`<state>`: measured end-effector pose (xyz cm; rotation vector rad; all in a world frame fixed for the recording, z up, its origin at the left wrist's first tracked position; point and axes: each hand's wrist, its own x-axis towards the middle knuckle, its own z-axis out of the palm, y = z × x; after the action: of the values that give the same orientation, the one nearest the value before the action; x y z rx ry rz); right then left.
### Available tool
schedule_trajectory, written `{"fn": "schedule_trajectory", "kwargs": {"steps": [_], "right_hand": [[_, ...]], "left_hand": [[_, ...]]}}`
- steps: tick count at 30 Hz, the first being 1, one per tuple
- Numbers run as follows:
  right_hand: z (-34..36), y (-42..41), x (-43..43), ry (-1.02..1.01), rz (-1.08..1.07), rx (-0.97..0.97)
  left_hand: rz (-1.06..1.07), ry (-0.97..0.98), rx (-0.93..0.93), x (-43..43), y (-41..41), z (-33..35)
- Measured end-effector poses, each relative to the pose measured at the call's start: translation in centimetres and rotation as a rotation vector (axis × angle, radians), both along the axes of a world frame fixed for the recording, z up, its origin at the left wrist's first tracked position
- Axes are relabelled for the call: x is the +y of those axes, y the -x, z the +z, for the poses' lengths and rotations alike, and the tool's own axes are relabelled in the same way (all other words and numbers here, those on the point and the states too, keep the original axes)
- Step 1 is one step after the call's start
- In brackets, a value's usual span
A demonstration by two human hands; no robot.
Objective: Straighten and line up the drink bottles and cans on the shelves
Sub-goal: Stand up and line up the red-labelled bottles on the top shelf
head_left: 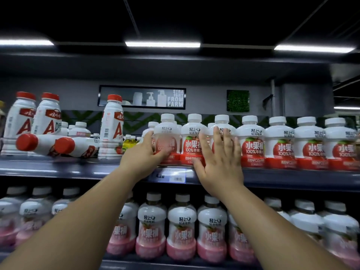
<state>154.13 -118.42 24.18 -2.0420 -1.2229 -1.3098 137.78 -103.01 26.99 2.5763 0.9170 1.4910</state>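
A row of squat white apple juice bottles with red labels stands along the upper shelf (pixel 58 170). My left hand (pixel 143 156) grips the leftmost bottle of that row (pixel 167 133), which looks blurred. The second bottle (pixel 192 137) stands between my hands. My right hand (pixel 216 162) lies flat, fingers spread, against the front of the third bottle (pixel 221 121), hiding most of its label. To the left, two red-capped white milk-drink bottles (pixel 76 146) lie on their sides, and three more (pixel 112 129) stand upright.
The lower shelf holds a row of pink-based white bottles (pixel 182 227). A price tag (pixel 169 177) sits on the upper shelf's edge between my hands. Smaller bottles stand behind the fallen ones. A sign hangs on the wall behind.
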Motion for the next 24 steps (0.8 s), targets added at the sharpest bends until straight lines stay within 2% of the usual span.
{"fn": "schedule_trajectory", "kwargs": {"steps": [7,9,13,16,19,22,24], "right_hand": [[-0.3,-0.5,0.3,0.006,-0.034,-0.067],[-0.3,-0.3,0.3,0.011,-0.045,-0.062],[-0.5,0.5,0.0,0.016,-0.030,-0.007],[-0.9,2.2,0.2,-0.106,0.126,0.066],[-0.8,6.0,1.9,-0.235,0.286,-0.045],[0.7,10.8,4.9,-0.259,0.430,-0.091],[1.7,14.1,7.4,-0.222,0.521,-0.010]], "left_hand": [[-0.098,0.091,-0.029,0.5,-0.1,0.1],[-0.070,0.035,-0.015,0.6,0.0,-0.1],[-0.132,-0.134,-0.119,0.0,0.5,-0.7],[-0.170,-0.244,-0.086,0.5,2.6,-1.0],[-0.136,-0.396,-0.031,2.2,6.7,-1.1],[-0.088,-0.455,-0.071,4.4,11.0,-0.9],[-0.089,-0.502,-0.080,6.1,13.7,-0.7]]}}
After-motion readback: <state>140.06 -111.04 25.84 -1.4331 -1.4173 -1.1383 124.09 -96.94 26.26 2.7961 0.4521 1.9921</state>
